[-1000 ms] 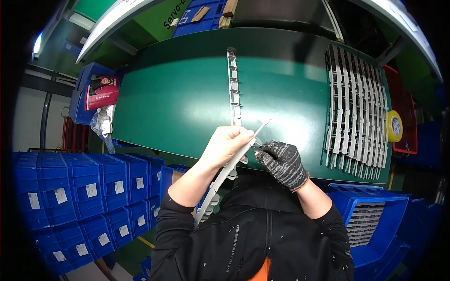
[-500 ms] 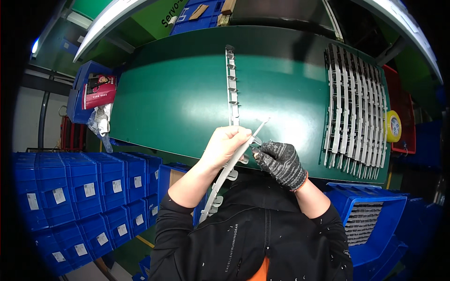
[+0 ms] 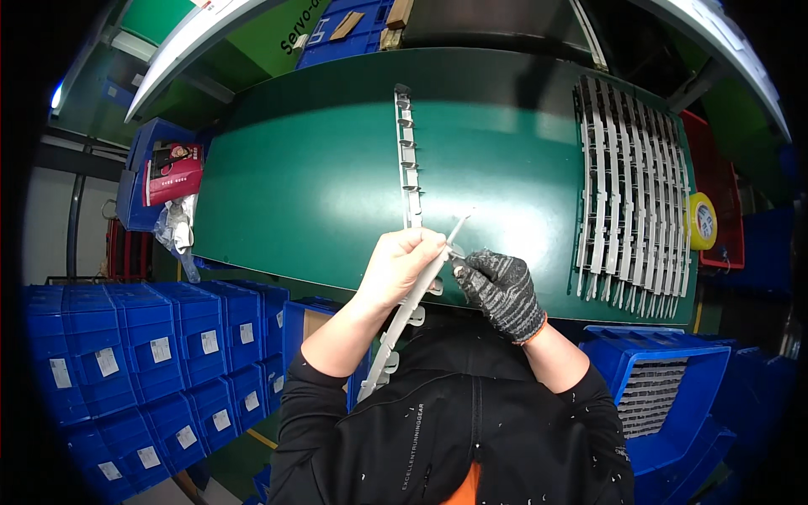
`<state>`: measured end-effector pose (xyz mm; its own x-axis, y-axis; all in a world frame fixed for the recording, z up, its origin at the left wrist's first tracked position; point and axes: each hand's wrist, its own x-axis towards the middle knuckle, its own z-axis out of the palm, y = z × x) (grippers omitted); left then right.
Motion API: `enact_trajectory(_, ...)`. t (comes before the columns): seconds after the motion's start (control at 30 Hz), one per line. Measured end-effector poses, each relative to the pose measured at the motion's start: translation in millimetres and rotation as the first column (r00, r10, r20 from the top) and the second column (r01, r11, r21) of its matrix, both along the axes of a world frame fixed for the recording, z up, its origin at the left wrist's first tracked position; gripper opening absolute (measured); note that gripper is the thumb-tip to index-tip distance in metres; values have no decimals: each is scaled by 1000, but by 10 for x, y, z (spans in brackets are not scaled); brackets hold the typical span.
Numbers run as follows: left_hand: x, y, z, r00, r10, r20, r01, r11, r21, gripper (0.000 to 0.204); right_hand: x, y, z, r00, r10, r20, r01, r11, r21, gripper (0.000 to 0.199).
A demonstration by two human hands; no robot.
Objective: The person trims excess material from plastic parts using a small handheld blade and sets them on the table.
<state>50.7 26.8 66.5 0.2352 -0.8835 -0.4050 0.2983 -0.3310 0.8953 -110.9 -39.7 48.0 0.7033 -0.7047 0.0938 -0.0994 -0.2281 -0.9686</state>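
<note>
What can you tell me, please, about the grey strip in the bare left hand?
The grey strip is long, narrow and apparently plastic, with rounded tabs along its right side. It slants from beside the dark jacket up to a thin tip over the green table. The left hand grips it near its upper end; the gloved right hand is close by, contact unclear.

Upper strip (image 3: 407, 156), near end lying hidden from my feed behind left hand (image 3: 408, 257), right hand (image 3: 502, 295), fingertip detail too small to tell
</note>
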Motion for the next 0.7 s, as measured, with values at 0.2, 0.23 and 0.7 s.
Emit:
enact_trajectory(0.2,-28,17,22,989,-6,150,14,998,-56,21,-65,13,105,999,-32,32,17,913,408,14)
enact_trajectory(0.23,-34,27,9,989,-5,149,14,998,-57,21,-62,8,123,999,-23,44,-3,854,520,14)
enact_trajectory(0.7,-59,-23,14,1000,-11,-11,11,1000,-29,23,0,27,66,999,39,23,-35,990,-139,19)
